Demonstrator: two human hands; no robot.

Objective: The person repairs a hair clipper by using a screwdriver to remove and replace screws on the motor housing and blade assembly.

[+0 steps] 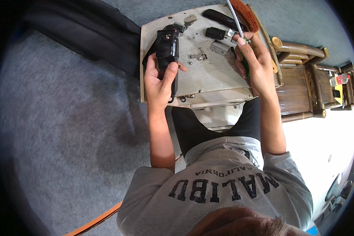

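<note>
My left hand [157,84] is wrapped round a black hair clipper [167,49], held upright over the left part of a small whitish table [212,80]. Its upper end shows a recess with a small brass-coloured spot. In my right hand [259,65], over the table's right side, is a screwdriver [237,21]; its metal shaft points away from me and its green handle is mostly covered by my fingers. Between the hands lie small metal parts and screws [199,56], a grey metal blade piece [220,47] and a black blocky part [215,33].
A long black object [219,17] and an orange-brown fuzzy brush [246,16] lie at the table's far right. Black cloth [94,29] drapes at the left. A bamboo bench [297,90] stands to the right, with a plastic bottle [339,80] farther off.
</note>
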